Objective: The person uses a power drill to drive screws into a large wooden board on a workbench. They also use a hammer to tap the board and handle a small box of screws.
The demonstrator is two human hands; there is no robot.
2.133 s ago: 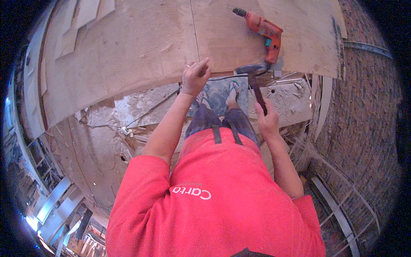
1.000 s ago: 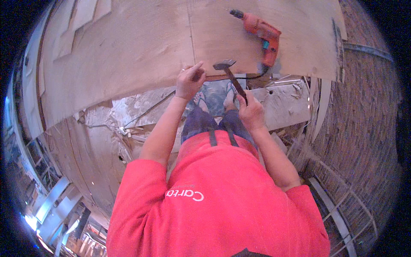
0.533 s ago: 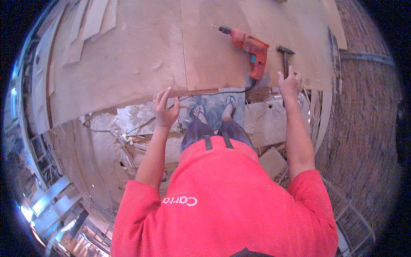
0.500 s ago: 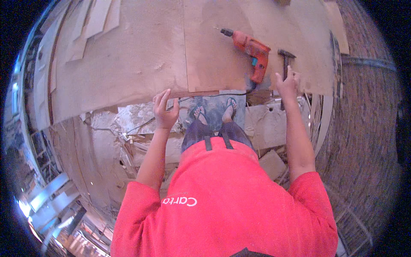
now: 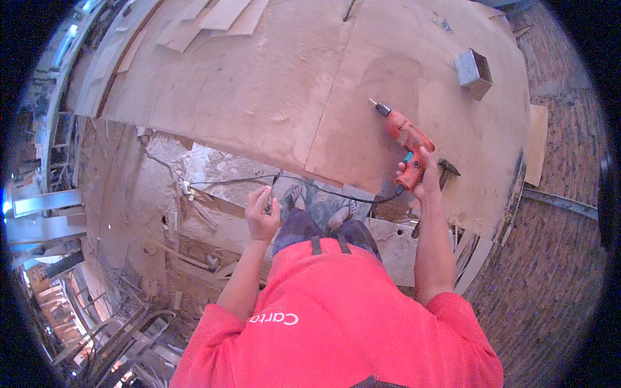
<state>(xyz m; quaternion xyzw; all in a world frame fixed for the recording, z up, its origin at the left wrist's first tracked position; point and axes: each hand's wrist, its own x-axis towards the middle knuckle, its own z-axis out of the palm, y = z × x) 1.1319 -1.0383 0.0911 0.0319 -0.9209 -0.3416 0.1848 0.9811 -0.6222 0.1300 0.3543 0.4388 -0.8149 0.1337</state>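
An orange-red power drill [image 5: 409, 134] is in my right hand [image 5: 427, 178], whose fingers are wrapped round the handle. Its bit points to the far left over the plywood table [image 5: 259, 97], and a blue-green trigger shows on the grip. From the handle's base a black cable [image 5: 336, 192] sags leftward across the gap in front of the table. Just right of my right hand lies a hammer [image 5: 447, 169], its handle partly hidden by that hand. My left hand [image 5: 262, 216] hovers below the cable with fingers slightly curled and apart, nothing visible in it.
A small metal box [image 5: 473, 74] sits on the table's far right, with a few small bits of hardware [image 5: 446, 26] beyond it. Thin wood strips [image 5: 220, 16] lie at the far left. Wood scraps [image 5: 204, 213] and dusty debris cover the ground below the table edge.
My right hand has reached the drill and taken hold of its handle. My view has shifted, bringing the metal box into sight. My left hand stays empty near the table's front edge.
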